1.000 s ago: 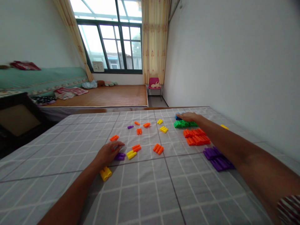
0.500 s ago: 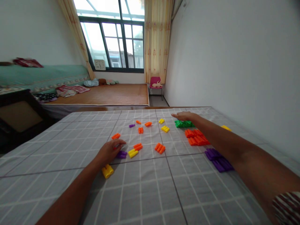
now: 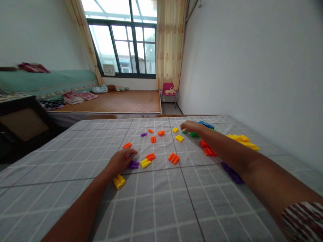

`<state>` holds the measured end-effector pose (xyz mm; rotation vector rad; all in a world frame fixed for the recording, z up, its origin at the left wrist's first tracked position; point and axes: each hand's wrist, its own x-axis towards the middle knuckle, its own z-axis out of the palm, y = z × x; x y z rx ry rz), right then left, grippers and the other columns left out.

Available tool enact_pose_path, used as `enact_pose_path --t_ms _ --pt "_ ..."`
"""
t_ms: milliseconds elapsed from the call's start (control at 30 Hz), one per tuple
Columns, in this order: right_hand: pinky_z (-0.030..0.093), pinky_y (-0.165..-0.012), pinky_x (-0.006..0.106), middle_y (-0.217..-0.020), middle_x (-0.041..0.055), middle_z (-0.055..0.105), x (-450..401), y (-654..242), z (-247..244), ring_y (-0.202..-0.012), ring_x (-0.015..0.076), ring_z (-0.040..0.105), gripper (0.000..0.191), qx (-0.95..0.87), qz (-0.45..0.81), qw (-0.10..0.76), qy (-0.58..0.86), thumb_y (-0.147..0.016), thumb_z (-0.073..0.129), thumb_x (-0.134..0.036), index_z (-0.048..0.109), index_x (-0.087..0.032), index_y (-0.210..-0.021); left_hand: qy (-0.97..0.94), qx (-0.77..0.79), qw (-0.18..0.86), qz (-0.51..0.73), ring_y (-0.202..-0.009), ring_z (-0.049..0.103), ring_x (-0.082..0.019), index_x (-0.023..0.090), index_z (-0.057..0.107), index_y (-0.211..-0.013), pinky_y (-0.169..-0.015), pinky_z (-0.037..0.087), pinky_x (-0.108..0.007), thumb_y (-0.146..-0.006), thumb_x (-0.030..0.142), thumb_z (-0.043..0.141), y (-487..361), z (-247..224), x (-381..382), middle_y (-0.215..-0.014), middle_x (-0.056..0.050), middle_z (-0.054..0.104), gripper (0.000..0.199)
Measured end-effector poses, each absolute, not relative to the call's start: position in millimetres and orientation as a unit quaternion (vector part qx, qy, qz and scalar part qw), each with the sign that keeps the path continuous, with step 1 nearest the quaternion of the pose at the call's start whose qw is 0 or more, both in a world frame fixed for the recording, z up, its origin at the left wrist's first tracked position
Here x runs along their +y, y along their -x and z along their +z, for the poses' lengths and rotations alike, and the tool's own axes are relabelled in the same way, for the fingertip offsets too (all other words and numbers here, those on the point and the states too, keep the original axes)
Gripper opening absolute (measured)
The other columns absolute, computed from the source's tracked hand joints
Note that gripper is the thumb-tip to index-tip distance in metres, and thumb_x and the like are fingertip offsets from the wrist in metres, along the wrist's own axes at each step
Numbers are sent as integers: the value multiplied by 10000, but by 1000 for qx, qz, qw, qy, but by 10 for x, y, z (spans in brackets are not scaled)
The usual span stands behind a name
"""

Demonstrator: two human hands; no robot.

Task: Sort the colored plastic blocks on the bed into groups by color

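My left hand (image 3: 122, 159) rests low over the cloth beside purple pieces (image 3: 133, 164), its fingers bent; whether it grips anything is hidden. Yellow pieces (image 3: 119, 182) lie just below its wrist. Farther off, my right hand (image 3: 188, 126) is at the left end of the green pieces (image 3: 193, 134), fingertips down by one small green piece (image 3: 185, 132); a grip on it cannot be made out. Under and beside my right forearm are blue pieces (image 3: 205, 124), red-orange pieces (image 3: 208, 149), purple pieces (image 3: 232, 173) and yellow pieces (image 3: 243, 141).
Small orange groups (image 3: 174, 158) and yellow groups (image 3: 179, 138) are scattered mid-table on the grey checked cloth (image 3: 161, 205). A lone purple piece (image 3: 143, 134) lies farther back. Beyond the table stand a low bed (image 3: 131, 101) and a pink chair (image 3: 168, 88).
My right hand has moved slightly left and its fingers have bent downward. Blue pieces and more yellow ones now show around the forearm. My left hand has barely moved.
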<state>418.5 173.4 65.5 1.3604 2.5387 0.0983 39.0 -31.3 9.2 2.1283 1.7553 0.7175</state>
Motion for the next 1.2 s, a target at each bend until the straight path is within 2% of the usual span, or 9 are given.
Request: enact_pose_path --t_ms 100,300,467,667,967,1200 --pt "469 -762 251 -1062 52 745 1694 -4135 616 -983 218 667 292 876 50 127 -463 -760 642 -151 741 -238 -1020 -742 606 144 248 -1020 686 -264 238 722 -992 -952 511 -418 -831 396 476 -375 70 -302 -1030 -66 743 333" --pt "459 -729 192 -1064 22 737 1785 -4560 1133 -906 153 664 347 841 -7 -24 -540 -785 609 -221 700 -207 -1120 -743 608 134 245 -1032 681 -268 223 716 -989 -961 502 -425 -826 373 450 -382 108 -319 -1050 -73 737 347" --pt "459 -655 215 -957 35 753 1718 -5025 1180 -794 170 662 379 766 -34 50 -640 -732 617 -213 737 -176 -1090 -746 604 135 247 -983 696 -266 244 722 -970 -930 518 -400 -814 430 475 -404 121 -308 -1030 -59 743 346" --pt "435 -615 217 -876 42 750 1630 -5007 951 -778 175 659 306 756 -27 61 -652 -746 606 -254 772 -177 -990 -745 607 133 244 -976 695 -268 240 724 -977 -934 516 -399 -809 474 483 -401 124 -303 -1032 -60 745 376" --pt "433 -582 231 -891 36 751 1593 -4860 900 -771 190 660 287 739 -10 104 -665 -726 642 -333 774 -207 -947 -737 618 134 237 -992 689 -258 239 727 -984 -925 517 -367 -799 472 466 -410 134 -320 -1047 -52 744 396" --pt "446 -654 249 -971 66 748 1593 -4918 947 -845 205 670 296 738 12 63 -672 -764 632 -371 764 -221 -983 -735 620 145 234 -984 686 -263 234 721 -1000 -923 514 -398 -800 419 453 -438 175 -348 -1054 -62 740 382"
